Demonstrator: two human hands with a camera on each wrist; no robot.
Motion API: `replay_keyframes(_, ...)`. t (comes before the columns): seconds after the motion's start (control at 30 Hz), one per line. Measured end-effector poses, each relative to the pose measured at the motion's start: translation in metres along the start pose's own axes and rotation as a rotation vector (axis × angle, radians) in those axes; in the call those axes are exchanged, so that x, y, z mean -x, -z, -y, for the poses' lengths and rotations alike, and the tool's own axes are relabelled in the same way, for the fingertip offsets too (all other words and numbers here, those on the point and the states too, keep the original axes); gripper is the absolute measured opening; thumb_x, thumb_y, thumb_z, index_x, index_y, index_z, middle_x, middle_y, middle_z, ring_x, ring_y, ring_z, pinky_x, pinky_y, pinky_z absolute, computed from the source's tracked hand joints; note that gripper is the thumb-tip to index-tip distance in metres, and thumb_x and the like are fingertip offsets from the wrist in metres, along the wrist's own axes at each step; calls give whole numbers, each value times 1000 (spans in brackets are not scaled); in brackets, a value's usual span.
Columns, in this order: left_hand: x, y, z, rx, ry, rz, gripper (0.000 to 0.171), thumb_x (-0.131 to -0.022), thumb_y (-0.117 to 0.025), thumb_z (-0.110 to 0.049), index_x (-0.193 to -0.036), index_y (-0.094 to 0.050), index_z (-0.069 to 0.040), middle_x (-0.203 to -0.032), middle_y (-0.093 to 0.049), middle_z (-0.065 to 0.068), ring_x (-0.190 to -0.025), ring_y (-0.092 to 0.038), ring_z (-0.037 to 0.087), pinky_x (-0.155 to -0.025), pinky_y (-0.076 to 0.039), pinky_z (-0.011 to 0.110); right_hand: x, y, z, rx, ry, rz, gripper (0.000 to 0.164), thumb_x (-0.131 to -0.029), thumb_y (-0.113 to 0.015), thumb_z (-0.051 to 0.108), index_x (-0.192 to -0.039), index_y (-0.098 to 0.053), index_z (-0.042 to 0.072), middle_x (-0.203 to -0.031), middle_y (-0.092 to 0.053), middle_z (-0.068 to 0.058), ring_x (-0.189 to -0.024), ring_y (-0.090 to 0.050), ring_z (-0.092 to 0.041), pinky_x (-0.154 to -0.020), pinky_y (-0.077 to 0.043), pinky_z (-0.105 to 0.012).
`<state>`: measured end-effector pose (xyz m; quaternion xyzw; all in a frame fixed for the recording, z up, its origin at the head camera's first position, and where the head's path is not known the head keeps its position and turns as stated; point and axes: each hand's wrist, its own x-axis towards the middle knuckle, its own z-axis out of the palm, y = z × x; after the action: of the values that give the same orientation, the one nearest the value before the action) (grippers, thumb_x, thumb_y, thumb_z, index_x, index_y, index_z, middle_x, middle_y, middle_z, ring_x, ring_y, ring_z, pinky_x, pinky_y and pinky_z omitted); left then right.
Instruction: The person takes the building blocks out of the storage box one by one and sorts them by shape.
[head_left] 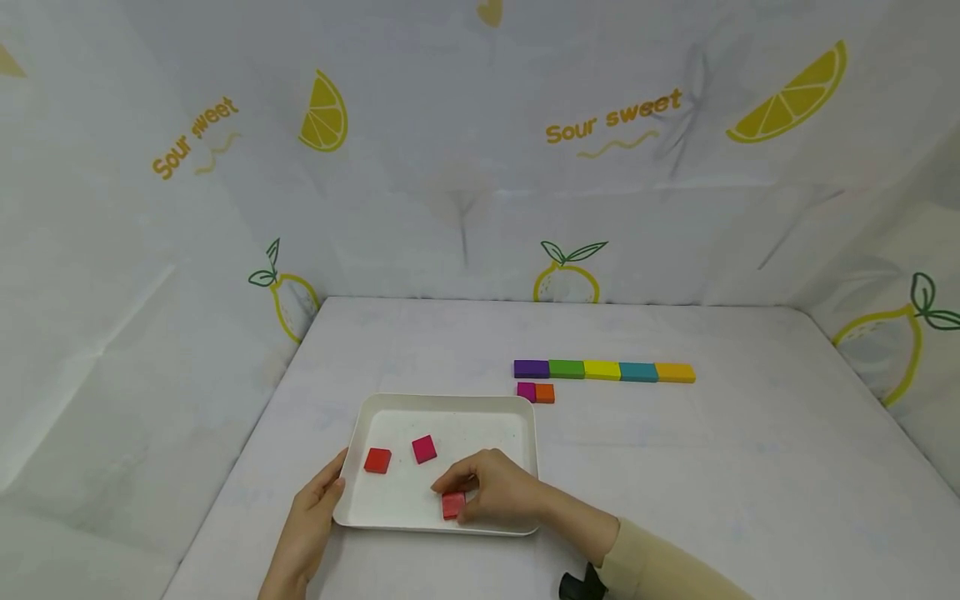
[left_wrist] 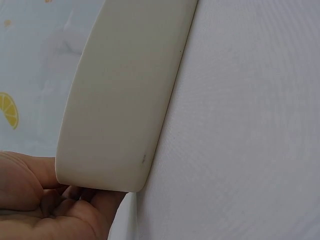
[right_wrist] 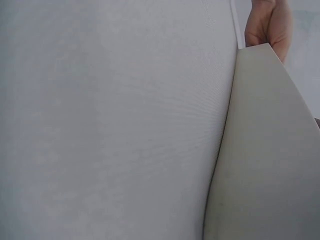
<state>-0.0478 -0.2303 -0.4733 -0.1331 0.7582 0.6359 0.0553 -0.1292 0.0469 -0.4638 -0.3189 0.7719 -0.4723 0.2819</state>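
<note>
A shallow white tray [head_left: 450, 403] lies on the table in the head view. My left hand [head_left: 310, 517] holds it at the left side, thumb by the rim. In the left wrist view the same hand [left_wrist: 55, 200] meets the tray's outer wall [left_wrist: 120, 90] at a corner. Over the front right part of the tray, my right hand [head_left: 502, 487] pinches a light red block [head_left: 453, 505] between thumb and fingers, low over the tray floor. Also in the tray are a red block [head_left: 377, 461] and a crimson block [head_left: 424, 449]. The right wrist view shows only the tray wall [right_wrist: 270, 140] and the left hand [right_wrist: 269, 25].
Behind the tray runs a touching row of purple, green, yellow [head_left: 602, 370], blue and orange-yellow blocks. Just in front of its left end sit a small magenta block [head_left: 527, 392] and an orange block [head_left: 544, 393]. A black object [head_left: 582, 585] shows below the right sleeve.
</note>
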Motion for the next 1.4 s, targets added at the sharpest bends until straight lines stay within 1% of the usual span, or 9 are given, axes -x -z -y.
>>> replay_keyframes(0.27,0,0,-1,-11,1,-1,51,-107,-33,-11,-157,-24,-7,-166,-20,13,-155,-16,31,-94,-35,-4,1,0,2,46,-4,-19,44,-75,-72,-6,-111,-76,19,-109,-75,9,-100,-67,-2,-88,-55,-17)
replay_keyframes(0.5,1,0,0,-33,11,-13,50,-107,-34,-11,-156,-26,-7,-166,-22,10,-155,-18,29,-99,-35,0,0,11,2,51,64,-95,42,-79,-72,-4,-116,-74,15,-113,-75,2,-105,-68,-5,-94,-56,-20)
replay_keyframes(0.63,2,1,1,-39,5,-6,50,-107,-34,-11,-157,-25,-7,-166,-20,11,-155,-17,31,-106,-34,5,2,37,3,5,129,-169,40,-82,-74,-1,-121,-70,8,-122,-72,-8,-113,-68,-18,-100,-56,-33)
replay_keyframes(0.7,1,2,1,-40,6,1,51,-108,-33,-11,-157,-23,-7,-166,-19,11,-155,-16,31,-116,-32,18,5,55,3,-24,141,-228,41,-83,-75,0,-123,-69,7,-125,-70,-11,-116,-66,-24,-102,-54,-41)
replay_keyframes(0.83,0,2,-1,-32,8,4,51,-108,-32,-10,-157,-22,-6,-167,-18,11,-155,-14,30,-123,-20,44,15,94,-4,-33,108,-371,43,-83,-75,2,-125,-68,9,-129,-68,-12,-119,-64,-30,-104,-52,-50)
replay_keyframes(0.93,-1,1,-3,-30,5,1,50,-107,-32,-9,-157,-23,-6,-167,-19,11,-155,-14,30,-123,-19,47,24,123,-18,-5,63,-450,43,-84,-74,3,-126,-67,8,-131,-67,-12,-122,-62,-32,-103,-52,-49)
replay_keyframes(1.2,0,1,-3,-38,22,-7,50,-108,-32,-10,-157,-24,-7,-166,-19,11,-155,-15,30,-122,-22,43,42,167,-62,60,-70,-438,43,-87,-71,4,-129,-64,6,-132,-66,-15,-126,-59,-35,-104,-52,-47)
replay_keyframes(1.3,0,1,-3,-43,20,-11,50,-107,-33,-11,-157,-24,-7,-166,-20,11,-155,-16,30,-117,-32,24,44,171,-72,75,-96,-417,43,-87,-70,4,-129,-64,7,-131,-66,-14,-125,-59,-34,-101,-56,-38)
replay_keyframes(1.4,1,0,-2,-31,12,-12,50,-107,-33,-11,-157,-25,-7,-166,-21,12,-154,-17,30,-101,-36,1,43,172,-80,72,-125,-411,42,-86,-69,2,-126,-67,11,-130,-67,-12,-124,-58,-31,-97,-57,-30)
